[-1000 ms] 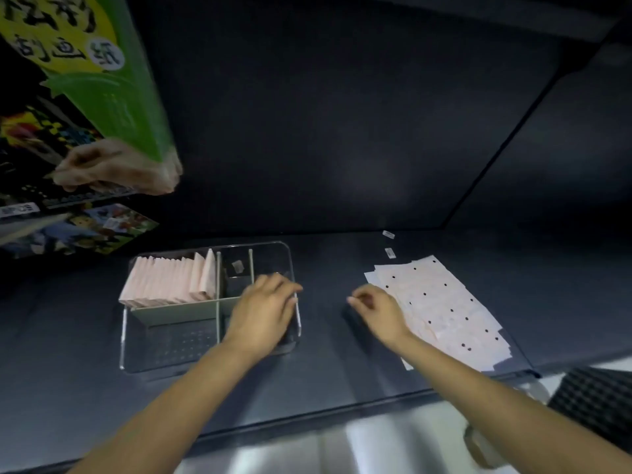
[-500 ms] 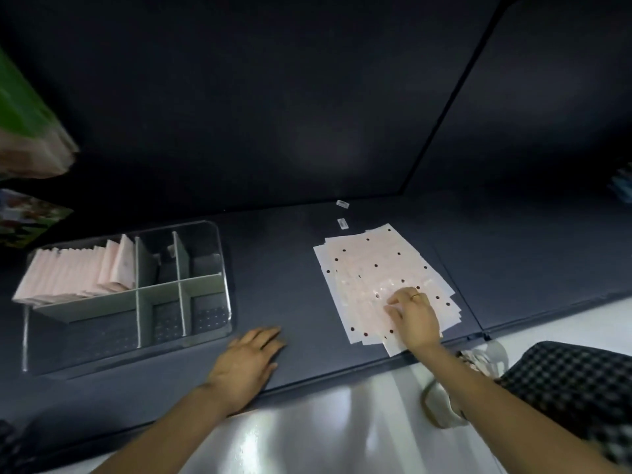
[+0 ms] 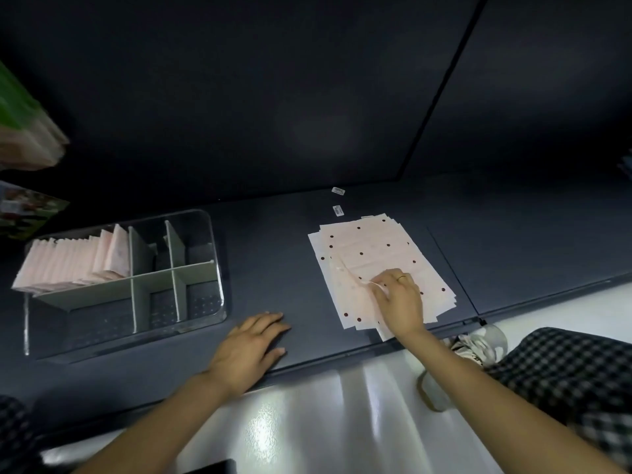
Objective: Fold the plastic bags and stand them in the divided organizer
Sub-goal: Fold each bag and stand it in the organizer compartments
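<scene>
Thin dotted pink bags (image 3: 372,254); clear compartmented organizer (image 3: 219,268)

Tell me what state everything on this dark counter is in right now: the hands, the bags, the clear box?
Right hand: pinching up the top sheet of the flat pile.
Left hand: flat and open on the counter, holding nothing.
Flat bags: unfolded, stacked loosely.
Folded bags: standing in a row in the organizer's back left compartment.
Organizer: front compartments look unfilled; middle back one unclear.
Two small labels: lying loose behind the pile.

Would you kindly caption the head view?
Right hand pinches the top bag from the flat stack; left hand rests beside the organizer.
</scene>
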A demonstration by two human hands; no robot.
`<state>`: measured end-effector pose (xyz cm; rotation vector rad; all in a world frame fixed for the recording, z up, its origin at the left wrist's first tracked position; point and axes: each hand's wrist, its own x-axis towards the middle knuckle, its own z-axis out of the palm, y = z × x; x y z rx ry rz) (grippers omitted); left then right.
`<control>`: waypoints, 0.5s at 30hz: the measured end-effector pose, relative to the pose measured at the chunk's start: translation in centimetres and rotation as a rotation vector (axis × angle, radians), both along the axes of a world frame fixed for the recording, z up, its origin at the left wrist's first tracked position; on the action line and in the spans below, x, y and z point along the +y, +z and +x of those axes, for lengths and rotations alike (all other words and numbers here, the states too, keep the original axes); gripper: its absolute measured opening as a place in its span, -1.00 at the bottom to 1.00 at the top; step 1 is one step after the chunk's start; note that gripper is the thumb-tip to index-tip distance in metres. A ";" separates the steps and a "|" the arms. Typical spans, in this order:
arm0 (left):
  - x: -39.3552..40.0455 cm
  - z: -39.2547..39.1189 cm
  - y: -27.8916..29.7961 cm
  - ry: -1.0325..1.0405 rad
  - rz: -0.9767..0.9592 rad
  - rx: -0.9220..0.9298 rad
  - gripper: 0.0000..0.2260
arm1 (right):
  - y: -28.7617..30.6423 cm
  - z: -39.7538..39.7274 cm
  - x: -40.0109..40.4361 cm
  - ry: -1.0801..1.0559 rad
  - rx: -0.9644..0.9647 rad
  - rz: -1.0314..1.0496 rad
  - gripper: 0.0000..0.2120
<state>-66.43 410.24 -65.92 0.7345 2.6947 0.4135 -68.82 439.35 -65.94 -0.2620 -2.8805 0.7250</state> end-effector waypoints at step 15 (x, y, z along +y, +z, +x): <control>0.1 1.4 1.2 0.354 0.484 -0.226 -0.93 | 2.8 3.4 -11.7 0.460 -0.508 -0.517 -0.83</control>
